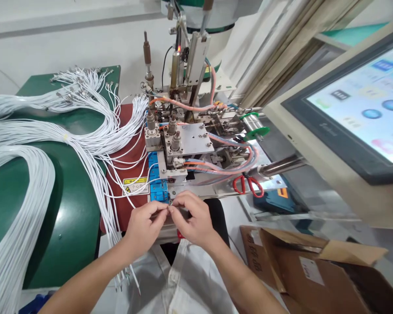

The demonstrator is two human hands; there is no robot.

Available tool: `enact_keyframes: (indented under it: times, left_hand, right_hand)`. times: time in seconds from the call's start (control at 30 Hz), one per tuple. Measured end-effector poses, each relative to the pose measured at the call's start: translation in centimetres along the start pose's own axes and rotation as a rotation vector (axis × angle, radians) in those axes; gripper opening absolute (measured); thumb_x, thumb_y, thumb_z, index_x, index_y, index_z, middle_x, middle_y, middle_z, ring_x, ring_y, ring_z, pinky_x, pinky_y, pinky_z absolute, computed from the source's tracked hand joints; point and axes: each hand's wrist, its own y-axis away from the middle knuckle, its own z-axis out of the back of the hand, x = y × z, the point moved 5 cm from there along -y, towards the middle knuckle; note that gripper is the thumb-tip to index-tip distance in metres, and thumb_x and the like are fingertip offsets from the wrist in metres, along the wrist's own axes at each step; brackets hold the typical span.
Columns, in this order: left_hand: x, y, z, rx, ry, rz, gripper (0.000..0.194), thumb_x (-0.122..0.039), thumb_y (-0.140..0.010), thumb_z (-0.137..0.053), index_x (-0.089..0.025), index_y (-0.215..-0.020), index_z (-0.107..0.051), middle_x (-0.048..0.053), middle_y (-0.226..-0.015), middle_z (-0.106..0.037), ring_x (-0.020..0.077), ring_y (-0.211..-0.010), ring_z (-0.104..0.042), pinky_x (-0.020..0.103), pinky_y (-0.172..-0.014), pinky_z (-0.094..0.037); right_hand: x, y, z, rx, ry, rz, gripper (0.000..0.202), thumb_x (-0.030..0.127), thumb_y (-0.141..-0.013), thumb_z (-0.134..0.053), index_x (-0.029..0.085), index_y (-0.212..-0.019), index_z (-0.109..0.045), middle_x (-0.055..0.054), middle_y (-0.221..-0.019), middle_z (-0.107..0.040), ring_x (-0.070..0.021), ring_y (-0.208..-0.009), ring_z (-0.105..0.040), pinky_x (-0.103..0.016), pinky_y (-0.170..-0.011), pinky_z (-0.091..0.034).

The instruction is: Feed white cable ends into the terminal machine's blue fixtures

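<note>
My left hand (144, 224) and my right hand (194, 218) meet fingertip to fingertip at the front of the blue fixture (157, 176). Both are closed in a pinch. A white cable (128, 199) runs in behind my left hand, which seems to grip its end. Whatever small piece lies between the right fingertips is too small to make out. Two more cables lie across the blue fixture from the left. The fixture belongs to a metal bench machine (191, 139) with cylinders and orange and blue hoses.
Bundles of white cables (65, 137) cover the green table (65, 235) and a red-brown board (131, 117). Red-handled scissors (248, 185) and a wire spool (253, 125) sit on the machine's right. A touchscreen (363, 100) juts in at right, above an open cardboard box (301, 270).
</note>
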Motion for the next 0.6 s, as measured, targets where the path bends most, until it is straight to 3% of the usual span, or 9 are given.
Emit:
enact_keyframes:
  times: [0.13,0.2,0.27,0.4,0.6]
  left_hand:
    - [-0.8,-0.6,0.4,0.266,-0.059,-0.049,0.017,-0.016,-0.079,-0.049,-0.020,-0.076,-0.065,-0.003,-0.071,-0.066,0.0107,-0.065,-0.058,0.019,-0.060,-0.043]
    - [-0.9,-0.6,0.3,0.338,-0.093,-0.045,0.018,-0.016,-0.079,-0.049,-0.020,-0.071,-0.065,-0.004,-0.066,-0.064,0.0101,-0.061,-0.056,0.018,-0.057,-0.041]
    - [-0.6,-0.7,0.4,0.284,-0.077,-0.012,0.017,-0.018,-0.079,-0.049,-0.019,-0.071,-0.064,-0.003,-0.065,-0.063,0.0099,-0.059,-0.055,0.018,-0.055,-0.040]
    - [0.4,-0.5,0.3,0.061,0.052,0.082,0.016,-0.025,-0.081,-0.049,-0.017,-0.077,-0.062,-0.002,-0.062,-0.061,0.0091,-0.054,-0.053,0.017,-0.050,-0.040]
    - [0.9,-0.3,-0.2,0.054,0.079,0.086,0.015,-0.026,-0.081,-0.051,-0.017,-0.079,-0.062,-0.001,-0.067,-0.063,0.0088,-0.057,-0.054,0.017,-0.054,-0.042]
  right_hand:
    - [-0.2,-0.8,0.3,0.323,-0.022,-0.054,0.010,0.012,-0.071,-0.052,0.020,-0.065,-0.053,0.001,-0.063,-0.052,-0.0119,-0.059,-0.048,-0.023,-0.054,-0.039]
    - [-0.2,-0.7,0.0,0.411,-0.018,-0.069,0.011,0.012,-0.071,-0.052,0.019,-0.064,-0.054,0.001,-0.062,-0.052,-0.0114,-0.059,-0.048,-0.023,-0.054,-0.038]
    - [-0.2,-0.5,-0.1,0.312,-0.024,-0.107,0.013,0.014,-0.074,-0.052,0.019,-0.062,-0.055,0.001,-0.061,-0.053,-0.0113,-0.058,-0.048,-0.023,-0.054,-0.038]
    - [-0.9,0.8,-0.5,-0.046,-0.102,-0.254,0.020,0.020,-0.078,-0.052,0.018,-0.058,-0.054,0.001,-0.058,-0.053,-0.0112,-0.054,-0.048,-0.023,-0.052,-0.039]
    - [-2.0,1.5,-0.6,-0.087,-0.161,-0.318,0.014,0.021,-0.077,-0.053,0.018,-0.065,-0.059,-0.001,-0.064,-0.056,-0.0123,-0.059,-0.051,-0.024,-0.054,-0.041]
